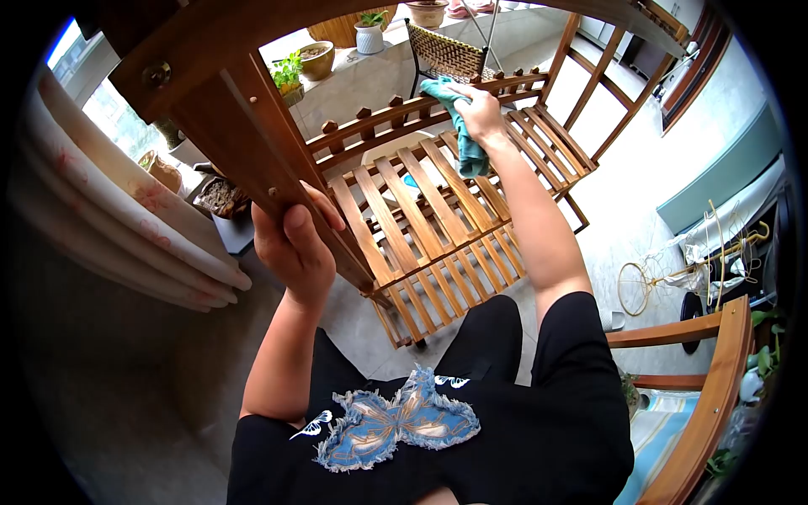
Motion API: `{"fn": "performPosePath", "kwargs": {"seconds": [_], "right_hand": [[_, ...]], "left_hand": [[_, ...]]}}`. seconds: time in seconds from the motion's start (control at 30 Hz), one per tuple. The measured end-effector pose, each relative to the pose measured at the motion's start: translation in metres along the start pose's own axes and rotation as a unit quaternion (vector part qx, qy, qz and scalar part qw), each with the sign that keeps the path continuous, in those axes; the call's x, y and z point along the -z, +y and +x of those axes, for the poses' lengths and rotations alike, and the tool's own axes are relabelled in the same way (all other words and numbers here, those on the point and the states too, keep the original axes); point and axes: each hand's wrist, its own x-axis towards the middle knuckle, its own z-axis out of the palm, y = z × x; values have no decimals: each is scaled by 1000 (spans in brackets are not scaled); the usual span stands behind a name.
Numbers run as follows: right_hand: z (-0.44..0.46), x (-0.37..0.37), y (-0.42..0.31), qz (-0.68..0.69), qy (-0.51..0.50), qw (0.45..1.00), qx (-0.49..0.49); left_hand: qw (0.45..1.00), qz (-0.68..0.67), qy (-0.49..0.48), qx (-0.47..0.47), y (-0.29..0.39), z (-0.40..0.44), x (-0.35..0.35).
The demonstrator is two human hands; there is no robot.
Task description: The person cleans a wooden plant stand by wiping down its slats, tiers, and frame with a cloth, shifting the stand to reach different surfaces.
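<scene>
My right hand [481, 116] is closed on a crumpled green cloth [471, 150]. Part of the cloth lies against the top rail [396, 120] of a slatted wooden bench [432, 206], and the rest hangs down over the slats. Farther left, my left hand [295, 250] is wrapped around a thick wooden post [282, 143], its thumb on the near face and fingertips showing at the right edge. The post rises beside the bench and joins a dark beam overhead. Between the slats shows something pale and round with a blue spot, too covered to name.
Behind the bench, potted plants [369, 38] line a sill, and a woven chair [446, 52] stands close to the rail. A floral curtain [126, 198] hangs at left. At right are a wooden armrest [715, 370] and gold wire hangers [715, 257].
</scene>
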Motion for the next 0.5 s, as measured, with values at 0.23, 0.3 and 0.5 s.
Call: {"fn": "performPosePath", "kwargs": {"seconds": [0.23, 0.3, 0.5], "right_hand": [[61, 17, 3, 17, 222, 975, 5], [64, 6, 14, -18, 133, 990, -37], [14, 29, 33, -38, 58, 994, -83]], "left_hand": [[1000, -8, 13, -2, 6, 1, -1], [1000, -1, 5, 0, 6, 2, 0], [1000, 3, 9, -14, 6, 4, 0]]}}
